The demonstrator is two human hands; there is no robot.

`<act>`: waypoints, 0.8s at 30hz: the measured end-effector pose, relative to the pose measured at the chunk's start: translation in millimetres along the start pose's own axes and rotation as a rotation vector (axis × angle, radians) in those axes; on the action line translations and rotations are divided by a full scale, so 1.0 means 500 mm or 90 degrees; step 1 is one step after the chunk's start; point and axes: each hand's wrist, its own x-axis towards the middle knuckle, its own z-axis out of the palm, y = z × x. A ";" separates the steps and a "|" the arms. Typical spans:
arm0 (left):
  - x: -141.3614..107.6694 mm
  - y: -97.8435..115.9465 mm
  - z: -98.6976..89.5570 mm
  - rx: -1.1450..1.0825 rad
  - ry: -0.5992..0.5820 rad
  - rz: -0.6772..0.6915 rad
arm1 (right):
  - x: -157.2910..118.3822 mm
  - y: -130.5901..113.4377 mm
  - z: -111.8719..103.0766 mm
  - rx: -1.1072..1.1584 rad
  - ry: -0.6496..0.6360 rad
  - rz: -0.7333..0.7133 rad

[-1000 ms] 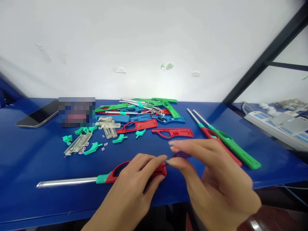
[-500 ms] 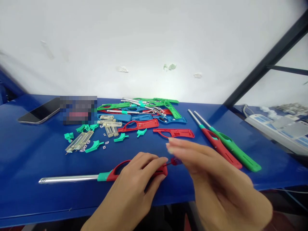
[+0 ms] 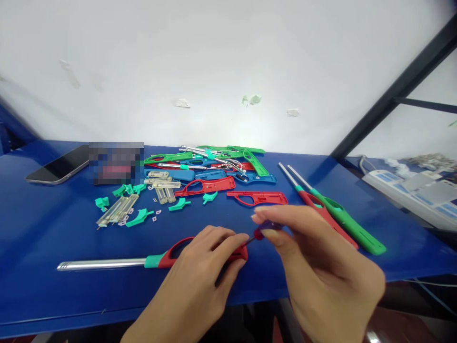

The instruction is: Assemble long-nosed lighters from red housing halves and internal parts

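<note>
My left hand (image 3: 202, 267) is closed around the handle of a red gas lighter (image 3: 169, 257), pressing it to the table near the front edge. The lighter's long silver tube (image 3: 103, 264) points left, with a teal collar (image 3: 154, 261) at its base. In my right hand (image 3: 317, 262), thumb and fingers pinch the handle of a small screwdriver (image 3: 262, 231), red and purple. Its thin shaft slants down to the right end of the lighter handle, beside my left fingertips. Whether the tip sits in a screw is hidden.
Behind lie a red half shell (image 3: 276, 198), teal triggers (image 3: 140, 217), clear fuel tanks (image 3: 119, 209) and a pile of green and blue shells (image 3: 257, 162). Two whole lighters, one red (image 3: 330, 219), one green (image 3: 357, 231), lie at right. A phone (image 3: 60, 164) is at left.
My right hand has turned and its fingers have closed in on the screwdriver handle, which shows more now. The left hand and the red lighter have stayed in place.
</note>
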 end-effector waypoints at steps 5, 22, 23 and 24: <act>0.001 0.000 -0.001 -0.010 0.005 0.005 | 0.003 0.003 0.006 -0.030 0.037 -0.034; 0.001 -0.002 -0.002 0.008 0.022 0.015 | 0.002 0.011 -0.001 -0.025 0.007 -0.071; 0.001 -0.002 -0.001 0.008 0.022 0.013 | 0.002 0.009 -0.005 -0.028 -0.021 -0.065; 0.001 -0.002 0.000 0.007 0.022 0.011 | 0.001 0.006 -0.009 -0.025 -0.050 -0.060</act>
